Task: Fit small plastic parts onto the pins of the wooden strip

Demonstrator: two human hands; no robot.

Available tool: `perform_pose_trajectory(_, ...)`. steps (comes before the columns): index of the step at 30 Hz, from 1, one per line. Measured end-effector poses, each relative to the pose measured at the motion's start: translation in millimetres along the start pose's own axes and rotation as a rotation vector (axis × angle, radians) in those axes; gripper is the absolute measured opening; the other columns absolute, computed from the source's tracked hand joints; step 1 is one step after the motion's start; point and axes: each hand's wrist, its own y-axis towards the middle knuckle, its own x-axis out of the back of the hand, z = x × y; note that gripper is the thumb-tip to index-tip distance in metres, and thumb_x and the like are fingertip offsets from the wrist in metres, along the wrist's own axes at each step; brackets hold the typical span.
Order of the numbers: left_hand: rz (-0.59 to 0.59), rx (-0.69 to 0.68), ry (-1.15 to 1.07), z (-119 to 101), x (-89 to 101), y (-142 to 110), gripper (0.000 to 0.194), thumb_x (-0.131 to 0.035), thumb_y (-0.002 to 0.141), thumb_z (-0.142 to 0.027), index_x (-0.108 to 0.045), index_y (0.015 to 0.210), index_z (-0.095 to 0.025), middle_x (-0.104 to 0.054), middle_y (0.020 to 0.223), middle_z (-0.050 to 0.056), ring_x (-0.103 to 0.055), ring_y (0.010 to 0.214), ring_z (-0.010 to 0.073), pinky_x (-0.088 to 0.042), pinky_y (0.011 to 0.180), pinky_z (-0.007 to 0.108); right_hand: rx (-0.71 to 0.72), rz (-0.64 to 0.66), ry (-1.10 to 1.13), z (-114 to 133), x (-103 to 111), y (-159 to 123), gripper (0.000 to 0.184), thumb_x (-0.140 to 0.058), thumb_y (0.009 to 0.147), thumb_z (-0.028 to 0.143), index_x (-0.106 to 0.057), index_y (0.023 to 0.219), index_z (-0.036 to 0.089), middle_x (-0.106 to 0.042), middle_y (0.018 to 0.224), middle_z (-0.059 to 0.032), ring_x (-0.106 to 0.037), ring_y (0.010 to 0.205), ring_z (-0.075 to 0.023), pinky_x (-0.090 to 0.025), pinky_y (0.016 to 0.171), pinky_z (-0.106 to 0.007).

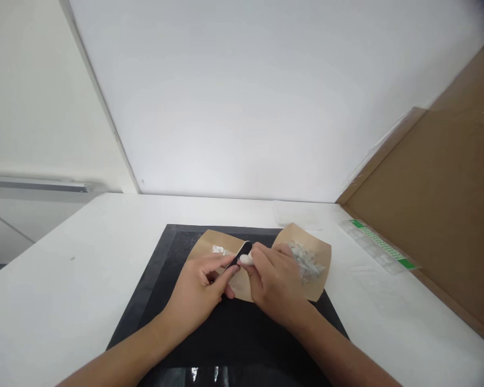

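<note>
My left hand (199, 287) is closed round a slim black file-like stick (242, 251) that points up and to the right. My right hand (272, 279) pinches a small white piece (246, 259) against the stick's far end. Both hands hover over a black mat (161, 290). Under them lie two brown paper sheets: the left sheet (210, 244) carries a few small clear bits (220, 250), and the right sheet (320, 255) carries a heap of small clear and grey pieces (306, 260).
The mat lies on a white table (64, 279) against a white wall. A large brown cardboard panel (439, 215) leans at the right. In front of it lies a clear strip with green labels (377, 246). A clear plastic bag (294, 215) lies behind the sheets.
</note>
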Motion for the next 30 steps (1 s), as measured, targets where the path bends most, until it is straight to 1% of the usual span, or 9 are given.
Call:
perform_pose_trajectory(2,-0.016,0.004,0.007,-1,-0.2,1,0.031,-0.069,0.094,-0.04,-0.082,0.115,-0.022,-0.073,0.064,0.0,-0.067,0.048,0.0125,-0.051,0.045,0.019,-0.029,-0.036,-0.016,1,-1,0,0.026,-0.051,0.102,0.017,-0.043,0.078,0.022,-0.054,0.07,0.0019,-0.046,0.062,-0.0153,-0.027,0.07,-0.035)
perform_pose_trajectory(7,-0.015,-0.06,0.024,2,0.1,0,0.027,-0.07,0.094,-0.036,-0.082,0.115,-0.022,-0.068,0.056,-0.003,-0.065,0.047,0.0122,-0.048,0.044,0.019,-0.009,0.084,0.05,-2,-1,-1,0.024,-0.051,0.101,0.018,-0.043,0.078,0.022,-0.057,0.071,0.0009,-0.049,0.064,-0.0163,-0.027,0.069,-0.034)
perform_pose_trajectory(10,-0.06,-0.158,0.029,1,1.6,-4,0.025,-0.07,0.096,-0.033,-0.081,0.116,-0.024,-0.069,0.059,-0.003,-0.065,0.048,0.0117,-0.051,0.047,0.02,-0.183,-0.019,0.048,-13,5,2,0.03,-0.055,0.102,0.028,-0.04,0.076,0.024,-0.053,0.064,0.0026,-0.046,0.059,-0.0166,-0.031,0.069,-0.035)
perform_pose_trajectory(12,-0.097,-0.248,0.068,-4,2.6,-7,0.022,-0.069,0.097,-0.03,-0.081,0.114,-0.025,-0.07,0.062,-0.003,-0.066,0.053,0.0119,-0.053,0.051,0.021,-0.323,-0.07,0.082,-25,10,4,0.031,-0.056,0.102,0.036,-0.043,0.077,0.025,-0.056,0.065,0.0019,-0.05,0.061,-0.0181,-0.035,0.071,-0.035)
perform_pose_trajectory(15,-0.122,-0.368,0.136,-10,3.5,-9,0.016,-0.067,0.098,-0.027,-0.082,0.105,-0.024,-0.07,0.066,-0.002,-0.067,0.061,0.0127,-0.054,0.056,0.022,-0.498,-0.106,0.137,-48,17,4,0.026,-0.053,0.102,0.044,-0.049,0.085,0.025,-0.066,0.081,-0.004,-0.06,0.078,-0.0236,-0.041,0.073,-0.036)
perform_pose_trajectory(17,-0.137,-0.401,0.167,-10,3.7,-7,0.015,-0.066,0.099,-0.026,-0.081,0.099,-0.023,-0.07,0.068,-0.001,-0.067,0.062,0.0124,-0.053,0.057,0.021,-0.619,-0.083,0.117,-63,18,2,0.026,-0.05,0.101,0.045,-0.046,0.086,0.025,-0.067,0.084,-0.0055,-0.061,0.078,-0.0245,-0.042,0.069,-0.036)
perform_pose_trajectory(21,-0.189,-0.421,0.191,0,4.7,0,0.014,-0.067,0.098,-0.025,-0.078,0.104,-0.021,-0.071,0.069,-0.002,-0.065,0.056,0.0098,-0.051,0.054,0.02,-0.78,0.028,0.087,-85,17,-3,0.019,-0.049,0.098,0.038,-0.042,0.085,0.026,-0.067,0.085,-0.0064,-0.063,0.076,-0.0244,-0.043,0.067,-0.035)
perform_pose_trajectory(26,-0.197,-0.437,0.187,5,4.9,2,0.015,-0.067,0.098,-0.026,-0.077,0.108,-0.02,-0.074,0.073,-0.001,-0.065,0.053,0.0089,-0.052,0.054,0.02,-0.8,0.068,0.127,-95,21,-4,0.004,-0.051,0.088,0.025,-0.048,0.089,0.024,-0.073,0.1,-0.0086,-0.067,0.079,-0.0223,-0.046,0.067,-0.033)
perform_pose_trajectory(30,-0.177,-0.447,0.21,3,4.6,-1,0.016,-0.066,0.099,-0.026,-0.076,0.11,-0.02,-0.073,0.073,-0.001,-0.067,0.055,0.01,-0.053,0.055,0.02,-0.817,0.137,0.131,-102,27,-5,0.004,-0.054,0.083,0.023,-0.057,0.086,0.023,-0.075,0.093,-0.0048,-0.068,0.077,-0.0216,-0.046,0.068,-0.032)
